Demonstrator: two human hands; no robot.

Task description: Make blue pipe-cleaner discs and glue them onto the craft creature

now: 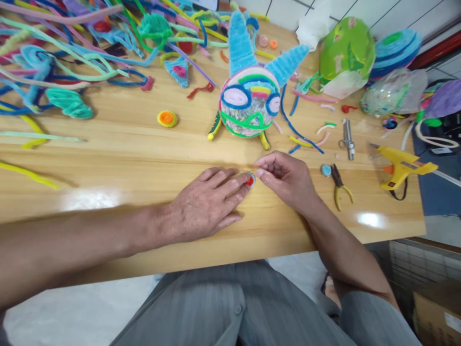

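Observation:
On the wooden table lies a small coil of red and light blue pipe cleaner (251, 181). My left hand (209, 202) rests flat with its fingers stretched out, the fingertips pressing on the coil and covering part of it. Just right of the coil, my right hand (286, 178) has thumb and forefinger pinched together; anything between them is too small to make out. Beyond both hands stands a round figure (248, 108) with fuzzy blue ears, a green-outlined mouth and short legs.
Pipe cleaners (90, 62) are heaped at the back left. A yellow-orange coil (167, 118) lies left of the figure. Pliers (338, 185), a blue coil (326, 170) and a yellow glue gun (399, 166) lie at the right, with a green wrapped ball (347, 57) behind.

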